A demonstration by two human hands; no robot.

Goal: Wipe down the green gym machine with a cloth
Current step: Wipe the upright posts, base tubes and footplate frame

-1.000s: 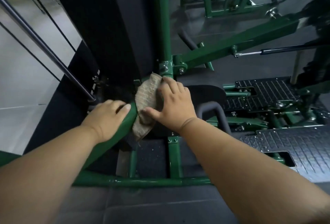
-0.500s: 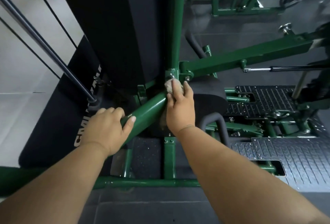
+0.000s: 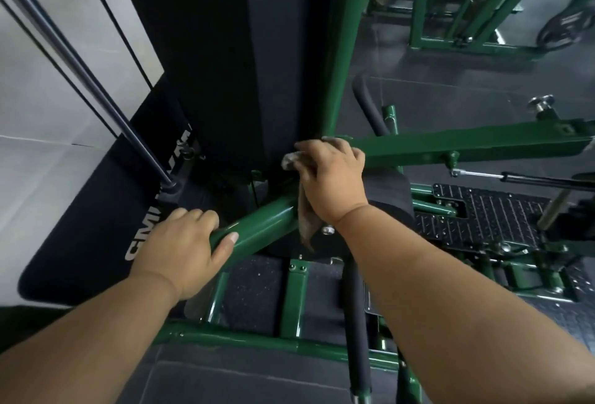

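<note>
Green tube [image 3: 257, 228] sits gripped in my left hand [image 3: 183, 249]; my right hand [image 3: 331, 178] presses the tan cloth [image 3: 306, 220] against the frame joint.

Your right hand [image 3: 331, 178] hides most of the cloth [image 3: 304, 217]. Your left hand [image 3: 185, 247] hides its fingers behind the green bar [image 3: 260, 229]. White lettering [image 3: 141, 236] is partly blocked.
</note>
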